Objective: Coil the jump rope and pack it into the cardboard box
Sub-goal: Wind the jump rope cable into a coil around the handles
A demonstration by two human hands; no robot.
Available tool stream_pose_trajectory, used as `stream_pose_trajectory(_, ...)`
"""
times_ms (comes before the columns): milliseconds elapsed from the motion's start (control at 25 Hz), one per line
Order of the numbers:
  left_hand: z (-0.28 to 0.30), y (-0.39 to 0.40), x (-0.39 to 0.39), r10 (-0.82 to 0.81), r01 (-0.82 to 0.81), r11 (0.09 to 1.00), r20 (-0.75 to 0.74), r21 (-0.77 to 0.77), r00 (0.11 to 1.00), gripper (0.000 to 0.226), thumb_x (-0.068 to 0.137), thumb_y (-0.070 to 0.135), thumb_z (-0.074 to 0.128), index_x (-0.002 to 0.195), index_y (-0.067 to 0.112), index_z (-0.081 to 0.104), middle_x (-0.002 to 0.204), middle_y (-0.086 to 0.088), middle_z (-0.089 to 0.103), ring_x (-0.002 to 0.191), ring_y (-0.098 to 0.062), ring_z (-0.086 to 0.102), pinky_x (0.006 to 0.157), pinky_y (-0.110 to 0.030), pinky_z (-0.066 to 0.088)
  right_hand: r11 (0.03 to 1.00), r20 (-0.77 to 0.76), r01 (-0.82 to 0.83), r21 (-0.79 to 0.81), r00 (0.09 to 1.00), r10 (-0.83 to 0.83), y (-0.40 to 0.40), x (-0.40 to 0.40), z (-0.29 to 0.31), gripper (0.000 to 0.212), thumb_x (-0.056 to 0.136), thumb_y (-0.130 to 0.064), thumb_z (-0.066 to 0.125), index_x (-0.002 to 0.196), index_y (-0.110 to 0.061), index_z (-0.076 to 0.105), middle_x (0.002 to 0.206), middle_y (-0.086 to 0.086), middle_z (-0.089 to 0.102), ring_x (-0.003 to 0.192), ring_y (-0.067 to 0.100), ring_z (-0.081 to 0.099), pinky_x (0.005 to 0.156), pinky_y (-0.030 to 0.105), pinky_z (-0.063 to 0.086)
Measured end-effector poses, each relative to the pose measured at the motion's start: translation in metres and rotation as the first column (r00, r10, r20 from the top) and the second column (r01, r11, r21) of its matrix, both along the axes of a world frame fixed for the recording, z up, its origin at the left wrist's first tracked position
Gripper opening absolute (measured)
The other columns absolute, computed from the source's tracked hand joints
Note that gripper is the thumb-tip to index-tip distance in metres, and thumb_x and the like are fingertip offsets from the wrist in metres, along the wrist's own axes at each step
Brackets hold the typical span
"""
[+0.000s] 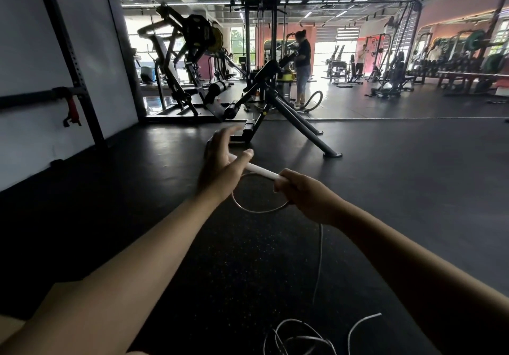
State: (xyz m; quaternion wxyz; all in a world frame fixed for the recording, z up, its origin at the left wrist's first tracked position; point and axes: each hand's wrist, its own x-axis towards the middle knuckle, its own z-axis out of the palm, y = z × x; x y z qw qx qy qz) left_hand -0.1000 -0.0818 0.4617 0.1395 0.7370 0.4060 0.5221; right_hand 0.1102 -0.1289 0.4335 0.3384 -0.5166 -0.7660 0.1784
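Hands at an early stage of coiling: right hand [305, 193] clamped on the white handle [261, 171] of the jump rope [319, 258], left hand [223, 162] spread open at its far end, one loop formed, most cord loose on the floor [385, 175], no cardboard box in view.

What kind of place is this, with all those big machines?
It looks like a gym. There are weight machines lined up at the back, a rack of barbells and weights along the right wall, and black rubber flooring. The person's right hand grips a jump rope handle.
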Motion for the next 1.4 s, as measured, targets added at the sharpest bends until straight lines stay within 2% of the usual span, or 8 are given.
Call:
stream_pose_trajectory(200,0.028,-0.014,0.014,-0.276,0.064,0.946,-0.683,-0.319,0.676,0.044,0.105,0.050,0.039,0.087,0.026,0.072,0.071,0.006,0.068,0.068,-0.014,0.064,0.073,-0.036,0.051,0.994,0.133,-0.089,-0.057,0.986,0.096,-0.001,0.003,0.013,0.020,0.104,-0.030,0.055,0.113,-0.014,0.065,0.083,-0.011,0.059,0.069,-0.003,0.051,0.067,0.017,0.042)
stream_pose_trajectory(440,0.014,-0.024,0.016,-0.385,0.132,0.855,-0.442,-0.501,0.811,0.049,0.108,0.052,0.029,0.097,0.020,0.064,0.077,0.003,0.047,0.067,-0.014,0.048,0.063,-0.034,0.049,0.994,-0.172,-0.040,-0.099,0.985,0.023,-0.015,0.025,0.017,0.051,0.093,-0.059,0.055,0.091,-0.011,0.071,0.064,-0.007,0.057,0.058,0.008,0.050,0.057,0.026,0.044)
stream_pose_trajectory(600,0.006,-0.022,0.016,-0.372,0.361,0.735,0.103,-0.575,0.922,0.036,0.110,0.040,0.036,0.100,0.014,0.059,0.080,0.003,0.044,0.061,-0.008,0.040,0.060,-0.029,0.045,0.956,-0.520,-0.097,-0.279,0.852,-0.066,-0.022,0.047,0.011,0.061,0.099,-0.061,0.044,0.084,-0.006,0.065,0.060,0.001,0.056,0.055,0.020,0.053,0.062,0.037,0.048)
stream_pose_trajectory(760,0.000,-0.025,0.044,-0.136,0.607,0.681,0.745,-0.409,0.653,0.023,0.112,0.021,0.037,0.094,0.015,0.050,0.075,0.001,0.040,0.059,-0.011,0.041,0.066,-0.031,0.050,0.938,-0.756,-0.210,-0.275,0.650,-0.077,-0.026,0.028,-0.005,0.056,0.097,-0.066,0.042,0.087,-0.014,0.063,0.072,0.003,0.060,0.065,0.023,0.058,0.073,0.041,0.048)
stream_pose_trajectory(840,-0.003,-0.022,0.059,0.018,0.591,0.732,0.877,-0.339,0.481,0.023,0.112,0.022,0.035,0.097,0.014,0.049,0.077,-0.001,0.050,0.065,-0.016,0.056,0.084,-0.041,0.054,0.956,-0.706,-0.154,-0.249,0.704,-0.070,-0.029,0.006,-0.011,0.063,0.093,-0.068,0.042,0.108,-0.010,0.060,0.079,0.006,0.064,0.068,0.024,0.059,0.066,0.037,0.046)
stream_pose_trajectory(1040,-0.021,-0.035,0.076,0.144,0.549,0.733,0.881,-0.401,0.451,0.047,0.112,0.037,0.027,0.123,0.007,0.062,0.124,-0.008,0.074,0.119,-0.023,0.066,0.098,-0.037,0.052,0.999,-0.661,-0.032,0.009,0.750,0.030,-0.032,-0.041,-0.016,0.026,0.102,-0.040,0.055,0.116,-0.018,0.061,0.094,0.026,0.070,0.069,0.028,0.060,0.057,0.037,0.046)
stream_pose_trajectory(1200,-0.034,-0.033,0.065,0.048,0.581,0.699,0.838,-0.417,0.544,0.051,0.111,0.041,0.030,0.134,0.007,0.060,0.124,-0.006,0.076,0.123,-0.022,0.068,0.111,-0.044,0.047,0.990,-0.680,0.110,0.086,0.733,-0.022,-0.022,-0.042,-0.020,0.020,0.103,-0.027,0.059,0.087,-0.017,0.066,0.068,-0.006,0.067,0.056,0.006,0.055,0.049,0.021,0.040)
stream_pose_trajectory(1400,-0.027,-0.037,0.030,0.141,0.400,0.765,0.738,-0.504,0.660,0.028,0.097,0.016,0.066,0.123,0.016,0.055,0.126,-0.010,0.071,0.117,-0.027,0.068,0.086,-0.033,0.058,0.990,-0.379,0.144,-0.002,0.916,-0.134,-0.010,-0.020,-0.008,0.033,0.104,-0.030,0.055,0.089,-0.001,0.062,0.066,0.002,0.055,0.058,0.014,0.049,0.055,0.031,0.039)
